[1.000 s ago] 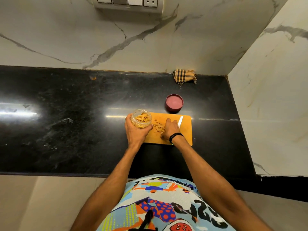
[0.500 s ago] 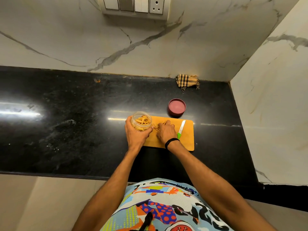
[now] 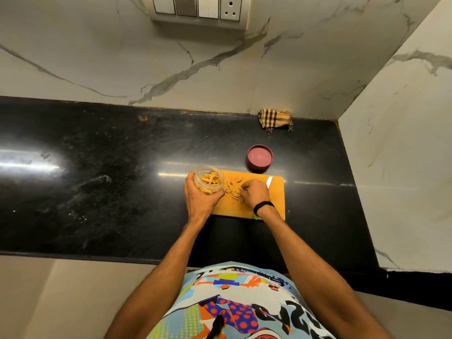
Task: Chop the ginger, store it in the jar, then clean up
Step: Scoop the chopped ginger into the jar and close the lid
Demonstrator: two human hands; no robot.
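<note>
Right hand (image 3: 255, 195) withdrew; left hand (image 3: 199, 201) grips jar (image 3: 208, 182).

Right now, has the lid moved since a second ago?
No. The lid still sits just behind the board's far edge, right of centre.

The person wears a bright cartoon-print shirt (image 3: 234, 302), arms bare. A black wristband (image 3: 263, 206) sits behind the right hand (image 3: 254, 193).
</note>
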